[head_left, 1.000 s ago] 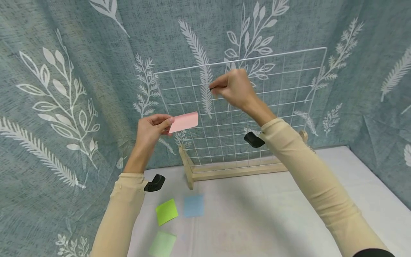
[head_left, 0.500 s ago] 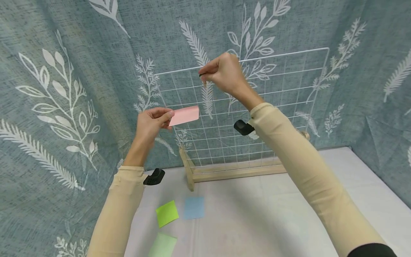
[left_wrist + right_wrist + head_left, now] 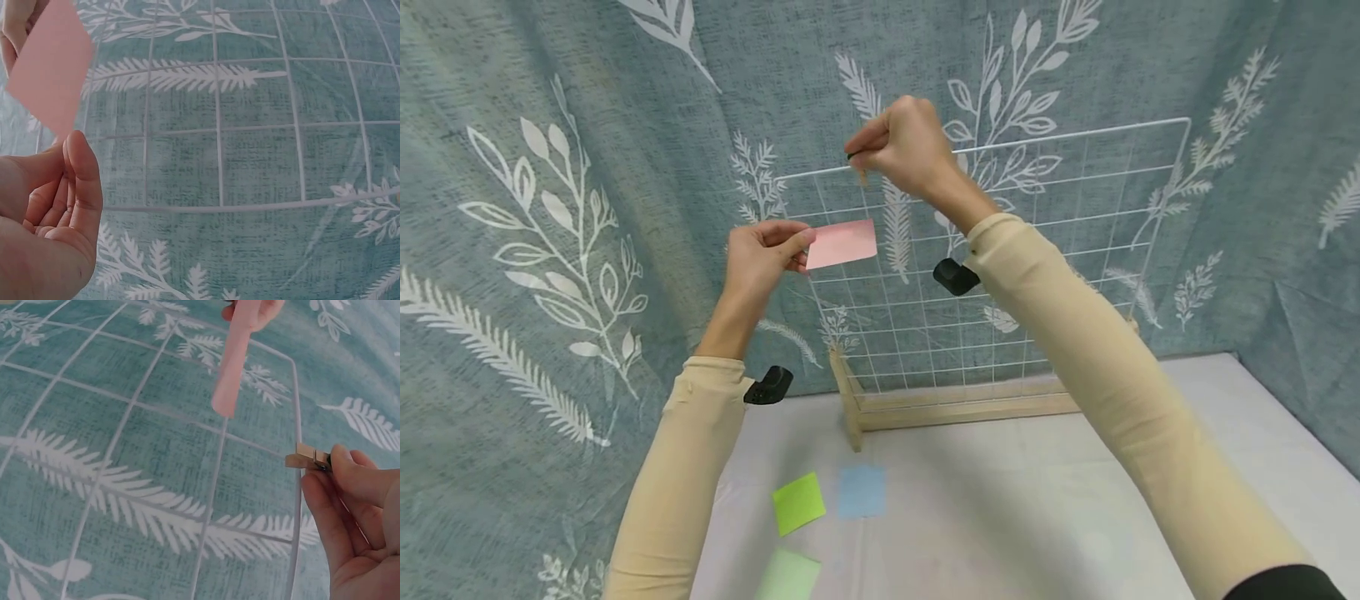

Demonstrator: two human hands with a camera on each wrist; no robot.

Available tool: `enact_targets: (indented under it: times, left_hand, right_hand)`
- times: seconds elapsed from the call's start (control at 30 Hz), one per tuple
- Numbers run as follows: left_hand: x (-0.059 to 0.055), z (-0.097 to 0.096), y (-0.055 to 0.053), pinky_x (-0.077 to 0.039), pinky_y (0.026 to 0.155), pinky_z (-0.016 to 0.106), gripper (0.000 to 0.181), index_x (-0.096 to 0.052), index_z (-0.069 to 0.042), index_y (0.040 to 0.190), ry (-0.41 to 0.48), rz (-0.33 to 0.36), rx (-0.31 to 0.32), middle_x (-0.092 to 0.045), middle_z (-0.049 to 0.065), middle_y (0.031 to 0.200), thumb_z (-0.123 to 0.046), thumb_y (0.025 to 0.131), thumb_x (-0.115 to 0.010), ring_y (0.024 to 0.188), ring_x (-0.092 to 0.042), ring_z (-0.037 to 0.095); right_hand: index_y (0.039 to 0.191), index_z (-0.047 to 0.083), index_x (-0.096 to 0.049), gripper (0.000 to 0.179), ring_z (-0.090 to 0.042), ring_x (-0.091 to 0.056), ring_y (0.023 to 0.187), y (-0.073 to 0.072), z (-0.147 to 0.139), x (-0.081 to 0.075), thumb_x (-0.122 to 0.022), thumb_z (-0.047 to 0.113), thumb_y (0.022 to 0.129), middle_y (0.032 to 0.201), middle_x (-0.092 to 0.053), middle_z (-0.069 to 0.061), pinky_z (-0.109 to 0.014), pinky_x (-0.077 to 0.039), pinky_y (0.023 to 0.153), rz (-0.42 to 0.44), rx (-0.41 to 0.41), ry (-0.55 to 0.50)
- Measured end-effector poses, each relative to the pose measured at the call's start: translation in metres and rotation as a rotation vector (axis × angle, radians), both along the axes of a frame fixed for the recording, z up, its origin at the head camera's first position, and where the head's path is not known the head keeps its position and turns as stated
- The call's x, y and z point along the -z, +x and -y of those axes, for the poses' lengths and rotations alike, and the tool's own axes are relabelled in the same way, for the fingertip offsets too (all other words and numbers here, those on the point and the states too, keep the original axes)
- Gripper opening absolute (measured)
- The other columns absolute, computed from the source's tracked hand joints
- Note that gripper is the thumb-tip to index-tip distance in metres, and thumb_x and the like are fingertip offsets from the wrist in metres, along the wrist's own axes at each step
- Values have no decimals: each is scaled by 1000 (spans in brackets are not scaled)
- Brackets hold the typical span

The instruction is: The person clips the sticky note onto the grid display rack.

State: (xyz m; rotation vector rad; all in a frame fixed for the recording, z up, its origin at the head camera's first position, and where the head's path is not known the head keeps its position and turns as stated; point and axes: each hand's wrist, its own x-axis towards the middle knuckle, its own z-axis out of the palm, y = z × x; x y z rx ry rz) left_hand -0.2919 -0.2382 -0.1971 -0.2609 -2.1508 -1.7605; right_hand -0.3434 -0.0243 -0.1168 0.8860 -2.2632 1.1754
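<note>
My left hand [image 3: 760,258] pinches a pink paper note [image 3: 842,244] by its left edge, thumb on the front. The note hangs in front of the upper left of a white wire grid [image 3: 1075,135]. In the left wrist view the pink note [image 3: 53,69] stretches away from the fingertips. Just above the note, my right hand [image 3: 910,150] pinches a small wooden clothespin [image 3: 306,456] by its rear end. In the right wrist view the clothespin's front end overlaps the grid's top wire [image 3: 297,412], and the note is seen nearly edge-on.
The grid stands in a wooden base [image 3: 962,415] on a white-covered table [image 3: 1000,500]. Bright green [image 3: 799,503], blue [image 3: 862,492] and pale green notes [image 3: 790,575] lie at the table's left. A leaf-patterned curtain [image 3: 550,333] hangs behind and at both sides.
Both hands have risen. The right hand has also moved left with the clothespin, up to the grid's top wire; the left hand has lifted the pink note higher.
</note>
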Motion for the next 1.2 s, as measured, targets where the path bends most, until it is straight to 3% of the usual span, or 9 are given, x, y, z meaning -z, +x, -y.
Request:
enact_targets:
  times: [0.43,0.73,0.97,1.2]
  left_hand:
    - [-23,-4,-11,-58,53,24,13,-75,-1,92,65,-47,-32,-68,2,73,-13,87,-74,55,-60,13]
    - [-25,-9,-15,-57,52,24,12,-73,2,95,75,-79,-20,-69,1,74,-9,89,-71,54,-60,12]
    - [-29,-11,-19,-56,49,23,14,-73,4,95,94,-132,-20,-67,4,72,-8,89,-71,53,-58,13]
    - [-26,-10,-22,-55,47,23,16,-72,6,95,122,-157,-40,-67,4,70,-9,88,-72,50,-58,13]
  right_hand:
    - [99,4,-78,12,-9,-72,86,-1,10,-16,-69,4,91,99,-75,-8,-15,-56,76,-15,10,27]
    - [101,6,-78,13,-9,-71,90,-7,12,-18,-68,6,91,100,-75,-7,-16,-56,77,-17,24,42]
    - [101,6,-78,13,-11,-71,91,-13,15,-21,-73,8,89,101,-75,-6,-20,-57,78,71,33,4]
    - [100,5,-78,14,-12,-72,89,-17,22,-20,-75,8,87,103,-75,-6,-19,-58,77,149,-6,-13]
